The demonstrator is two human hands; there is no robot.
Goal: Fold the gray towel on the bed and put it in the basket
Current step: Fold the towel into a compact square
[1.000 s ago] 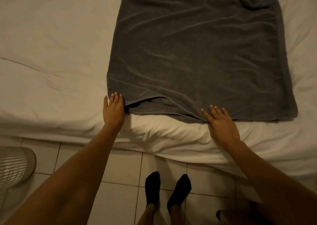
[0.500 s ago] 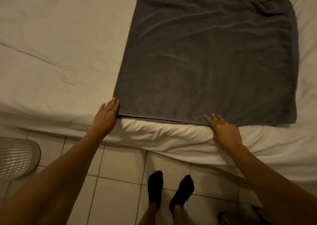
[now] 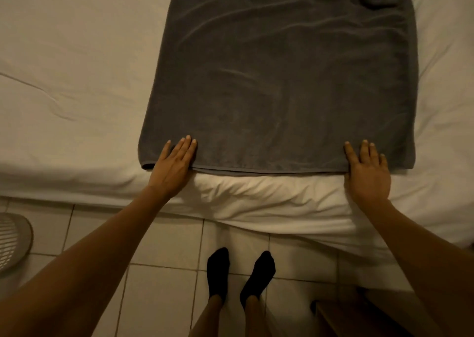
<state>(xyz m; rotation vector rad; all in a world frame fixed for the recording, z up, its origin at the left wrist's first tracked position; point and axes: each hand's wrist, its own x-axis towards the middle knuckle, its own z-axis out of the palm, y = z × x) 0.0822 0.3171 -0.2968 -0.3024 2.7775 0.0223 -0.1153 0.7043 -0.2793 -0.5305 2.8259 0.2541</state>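
The gray towel [image 3: 279, 80] lies spread flat on the white bed [image 3: 77, 80], its near hem parallel to the bed's front edge, with some bunching at its far right corner. My left hand [image 3: 174, 164] rests flat with fingers together on the towel's near left corner. My right hand [image 3: 366, 169] lies flat with fingers spread on the near right part of the hem. Neither hand grips the cloth. No basket is in view.
A white slatted fan or basket-like object [image 3: 12, 244] stands on the tiled floor [image 3: 159, 298] at the left edge. My feet in black socks [image 3: 238, 272] stand close to the bed. A dark wooden object [image 3: 341, 318] is at the bottom right.
The near hem has been pulled straight and smoothed. Both hands have slid onto the towel, and the right hand has moved far outward to the right corner.
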